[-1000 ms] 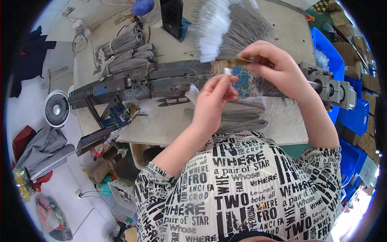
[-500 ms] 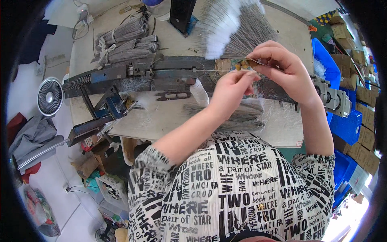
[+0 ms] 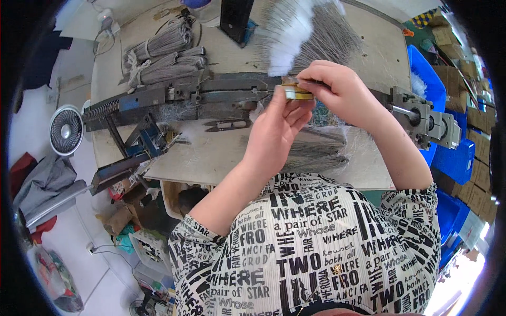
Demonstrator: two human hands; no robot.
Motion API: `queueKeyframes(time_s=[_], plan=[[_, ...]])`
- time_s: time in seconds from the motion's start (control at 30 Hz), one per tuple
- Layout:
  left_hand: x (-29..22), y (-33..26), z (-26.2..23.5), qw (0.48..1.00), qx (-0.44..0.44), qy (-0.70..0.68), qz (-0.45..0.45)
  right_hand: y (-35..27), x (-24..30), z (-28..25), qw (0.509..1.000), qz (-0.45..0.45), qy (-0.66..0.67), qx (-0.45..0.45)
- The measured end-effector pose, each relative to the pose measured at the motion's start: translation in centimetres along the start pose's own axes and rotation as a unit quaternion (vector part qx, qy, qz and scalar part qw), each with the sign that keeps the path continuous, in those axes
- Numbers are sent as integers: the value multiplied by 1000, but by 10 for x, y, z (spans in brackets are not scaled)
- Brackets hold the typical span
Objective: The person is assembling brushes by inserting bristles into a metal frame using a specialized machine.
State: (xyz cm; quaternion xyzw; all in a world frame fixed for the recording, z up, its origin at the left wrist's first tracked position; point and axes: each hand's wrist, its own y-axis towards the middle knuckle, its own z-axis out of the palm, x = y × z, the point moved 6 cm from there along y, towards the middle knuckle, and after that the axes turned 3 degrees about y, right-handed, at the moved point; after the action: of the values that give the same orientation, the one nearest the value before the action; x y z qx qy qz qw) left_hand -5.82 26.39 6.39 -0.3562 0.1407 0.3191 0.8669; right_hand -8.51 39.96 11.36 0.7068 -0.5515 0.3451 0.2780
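Over the dark metal bar of a bench device (image 3: 226, 90), both hands meet at a small yellow and whitish piece (image 3: 299, 95); its kind cannot be made out. My left hand (image 3: 276, 129) has its thumb against the piece's left end, with the fingers curled beneath it. From the upper right, my right hand (image 3: 337, 89) pinches at the piece, its fingertips partly hidden. Just beyond the hands lies a spread of thin grey wires (image 3: 332, 39) with white fluffy tufts (image 3: 290, 39). Closer to me lie more grey wires (image 3: 321, 150).
Thread snips (image 3: 227, 125) lie before the bar. Tied grey wire bundles (image 3: 166, 50) rest at the back left, near a black upright stand (image 3: 234, 21). A metal clamp mechanism (image 3: 427, 121) ends the bar at right, beside blue bins (image 3: 453, 160). A small fan (image 3: 66, 130) stands left.
My right hand has moved left and slightly down. My left hand has shifted left and turned, its palm now showing. The yellow and whitish piece now shows between the hands.
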Motion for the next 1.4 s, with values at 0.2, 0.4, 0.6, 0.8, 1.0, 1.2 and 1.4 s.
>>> queueKeyframes(time_s=[0.2,0.4,0.6,0.8,1.0,1.2,1.4], plan=[[-3,-1,0,985,89,-145,-13,-12,12,-16,999,-2,19,-51],[-2,-1,-3,985,95,-145,4,-33,42,-16,979,-91,-142,-114],[-3,-2,1,987,93,-132,6,-33,46,-12,916,-164,-334,-149],[-3,0,2,992,75,-102,16,-35,40,-18,898,-172,-385,-128],[-4,1,0,993,75,-90,27,-32,40,-11,895,-185,-386,-126],[-3,1,1,990,92,-105,27,-40,47,-5,889,-227,-376,-133],[-2,-3,-2,989,79,-127,17,-34,44,-20,905,-206,-349,-130]])
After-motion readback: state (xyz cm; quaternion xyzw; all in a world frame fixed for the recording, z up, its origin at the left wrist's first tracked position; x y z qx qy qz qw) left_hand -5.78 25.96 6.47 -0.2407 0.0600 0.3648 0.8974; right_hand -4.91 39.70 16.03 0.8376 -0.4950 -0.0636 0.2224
